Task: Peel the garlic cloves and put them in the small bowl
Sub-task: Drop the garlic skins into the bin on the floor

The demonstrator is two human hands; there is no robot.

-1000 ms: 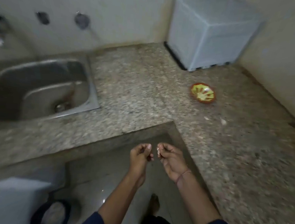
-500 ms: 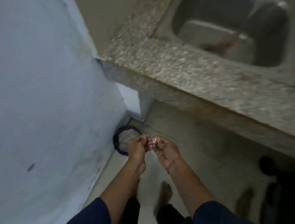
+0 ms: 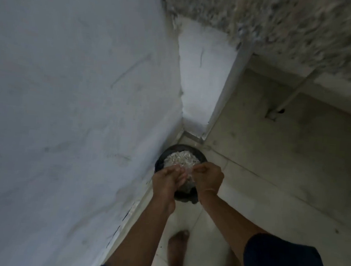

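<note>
Both my hands hang close together over a black bin (image 3: 199, 153) on the floor, which holds a heap of pale garlic skins (image 3: 181, 159). My right hand (image 3: 208, 178) is curled, its fingertips pinching a small pale garlic clove (image 3: 189, 176) between the hands. The fingers of my left hand (image 3: 167, 181) reach across and meet the same clove. The clove is blurred and mostly hidden by fingers. The small bowl is out of view.
A white wall (image 3: 67, 103) fills the left side, and the bin stands in the corner against it. The speckled stone counter edge (image 3: 294, 22) overhangs at the top right. Pale floor tiles (image 3: 273, 161) spread to the right. My bare foot (image 3: 178, 250) is below the hands.
My view has swung from the counter, sink and bowl down to the floor corner. My hands, still together on the clove, have moved out over the bin of skins.
</note>
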